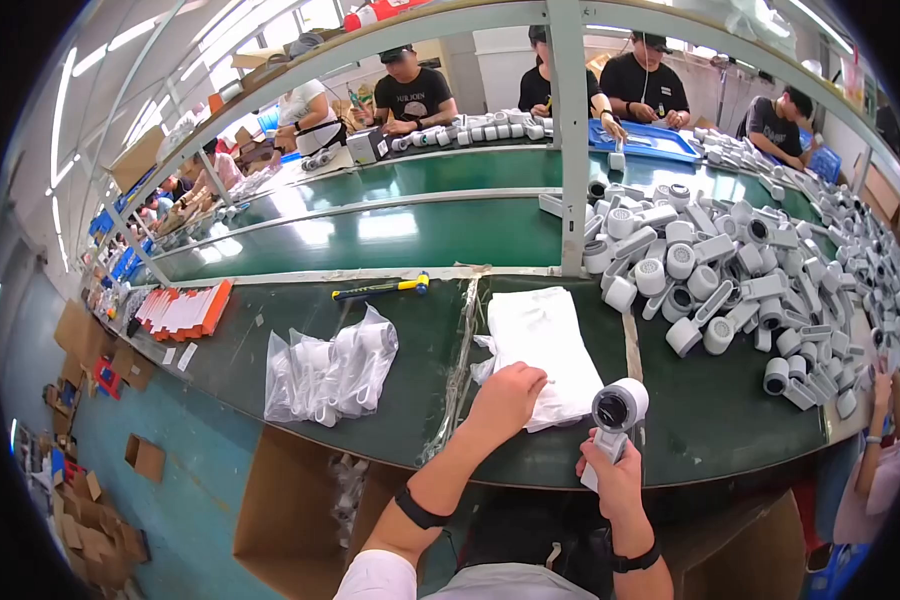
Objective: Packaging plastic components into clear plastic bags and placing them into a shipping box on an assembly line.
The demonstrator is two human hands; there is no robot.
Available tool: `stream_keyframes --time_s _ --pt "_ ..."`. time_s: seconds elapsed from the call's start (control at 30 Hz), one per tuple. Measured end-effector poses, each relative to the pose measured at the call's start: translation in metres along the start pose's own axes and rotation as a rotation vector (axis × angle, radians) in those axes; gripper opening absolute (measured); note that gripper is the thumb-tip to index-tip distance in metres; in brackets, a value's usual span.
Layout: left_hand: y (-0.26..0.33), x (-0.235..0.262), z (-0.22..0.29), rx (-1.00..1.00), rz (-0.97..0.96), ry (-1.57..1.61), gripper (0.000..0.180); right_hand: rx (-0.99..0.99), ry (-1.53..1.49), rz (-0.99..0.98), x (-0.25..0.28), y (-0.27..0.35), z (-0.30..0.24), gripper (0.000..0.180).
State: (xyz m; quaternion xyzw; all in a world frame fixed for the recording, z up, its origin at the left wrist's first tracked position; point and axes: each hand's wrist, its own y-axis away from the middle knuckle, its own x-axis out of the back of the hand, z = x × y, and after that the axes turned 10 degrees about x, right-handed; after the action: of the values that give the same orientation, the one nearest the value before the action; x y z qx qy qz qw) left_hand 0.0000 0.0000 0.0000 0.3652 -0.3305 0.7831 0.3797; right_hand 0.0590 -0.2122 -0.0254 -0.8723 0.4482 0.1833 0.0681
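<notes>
My right hand point(615, 470) is wrapped round the handle of a white handheld fan point(625, 398), its round head up and its dark round opening facing me. Left of it, my left hand point(510, 400) rests over a stack of thin white plastic bags point(540, 325), thumb and fingers pinched together on the top bag. Farther left lie several similar fans in clear bags point(335, 370). A large heap of loose white fans point(710, 260) covers the right side of the bench.
A yellow-and-black hammer point(385, 288) lies by the bench's back edge. Orange-and-white flat packs point(185, 308) sit at the left. A metal post point(570, 150) rises before the green conveyor point(400, 225). Co-workers sit across it. An open carton point(290, 500) stands below the bench.
</notes>
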Motion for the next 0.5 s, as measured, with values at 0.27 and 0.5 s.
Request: stream_keyframes --time_s 0.27,0.5 --pt "-0.01 0.007 0.018 0.303 0.037 0.673 0.016 0.024 -0.021 0.006 -0.006 -0.007 -0.008 0.024" --pt "-0.012 0.007 0.028 0.289 -0.014 0.706 0.018 0.082 0.003 0.072 -0.015 -0.022 -0.016 0.024"
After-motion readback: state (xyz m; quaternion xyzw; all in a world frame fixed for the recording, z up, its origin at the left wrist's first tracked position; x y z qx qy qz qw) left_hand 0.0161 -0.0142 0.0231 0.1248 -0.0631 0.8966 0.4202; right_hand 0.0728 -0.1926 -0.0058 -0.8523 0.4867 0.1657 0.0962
